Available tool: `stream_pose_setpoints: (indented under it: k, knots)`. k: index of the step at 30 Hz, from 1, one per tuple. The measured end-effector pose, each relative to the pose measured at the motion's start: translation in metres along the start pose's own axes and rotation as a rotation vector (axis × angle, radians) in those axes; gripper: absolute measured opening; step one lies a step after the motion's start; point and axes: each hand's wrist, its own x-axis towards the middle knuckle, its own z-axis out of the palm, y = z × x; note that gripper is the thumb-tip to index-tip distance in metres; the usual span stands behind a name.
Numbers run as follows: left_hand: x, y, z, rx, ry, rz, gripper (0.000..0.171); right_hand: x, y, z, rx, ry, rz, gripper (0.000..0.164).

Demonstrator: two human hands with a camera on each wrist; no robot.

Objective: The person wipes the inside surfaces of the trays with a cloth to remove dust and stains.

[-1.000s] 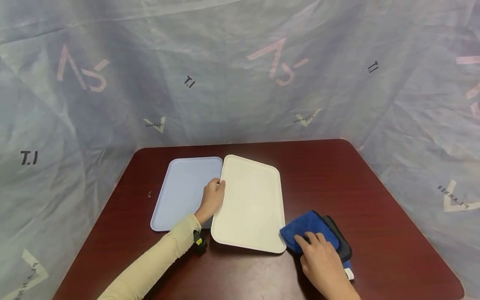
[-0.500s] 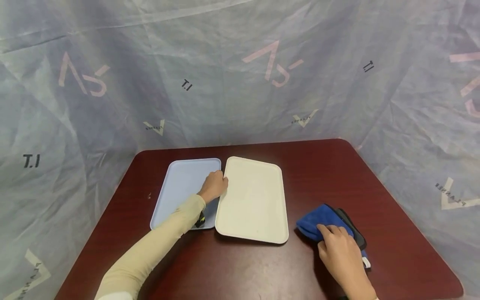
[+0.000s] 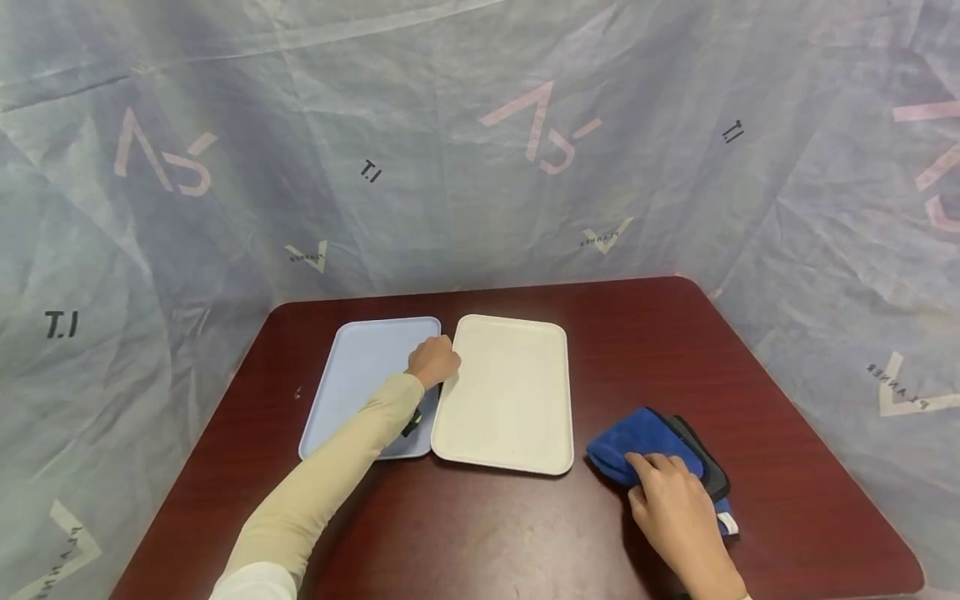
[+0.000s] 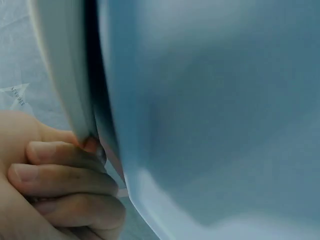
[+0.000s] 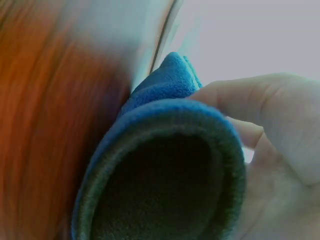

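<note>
A cream tray (image 3: 506, 392) lies on the dark red table, close beside a light blue tray (image 3: 360, 383) on its left. At the cream tray's left edge, my left hand (image 3: 434, 362) pinches the rim. The left wrist view shows this hand's curled fingers (image 4: 70, 180) by the rim. On the right, a folded blue cloth (image 3: 637, 442) with a dark grey underside rests on the table. My right hand (image 3: 678, 508) pinches its top. The right wrist view shows the cloth (image 5: 170, 82) curled into a loop beneath the fingers.
A dark red table (image 3: 510, 533) with rounded corners carries everything. Grey curtain sheeting (image 3: 450, 167) printed with letters and marks hangs behind it and along both sides. My left sleeve (image 3: 322, 483) crosses over the near part of the blue tray.
The cream tray was tilted and turned; it now sits straighter beside the blue tray, its near edge lower. The right hand and blue cloth shifted right, away from the tray.
</note>
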Motion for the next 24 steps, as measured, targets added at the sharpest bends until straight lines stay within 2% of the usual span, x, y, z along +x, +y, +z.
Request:
stream_pose_setpoints:
  k: [9,14,17,19,22,24]
  knots:
    - [0.009,-0.003,0.006,0.043,-0.017,-0.033,0.027,0.0,-0.003,0.002,-0.008,-0.023,0.005,0.033]
    - [0.004,-0.01,0.001,0.086,0.08,0.0,0.03,0.0,-0.005,0.003,-0.002,-0.032,0.007,0.035]
    - [-0.004,-0.025,-0.013,0.093,0.165,0.009,0.037,0.0,-0.006,0.003,-0.005,-0.056,0.008,0.038]
    - [-0.01,-0.04,-0.029,0.091,0.207,0.008,0.038,0.0,-0.007,0.003,-0.014,-0.077,0.017,0.04]
    - [-0.018,-0.072,-0.056,0.125,0.263,-0.014,0.04,0.0,-0.008,0.002,-0.029,-0.11,0.032,0.046]
    - [-0.024,-0.094,-0.073,0.154,0.268,-0.058,0.042,0.0,-0.008,0.001,-0.039,-0.125,0.037,0.049]
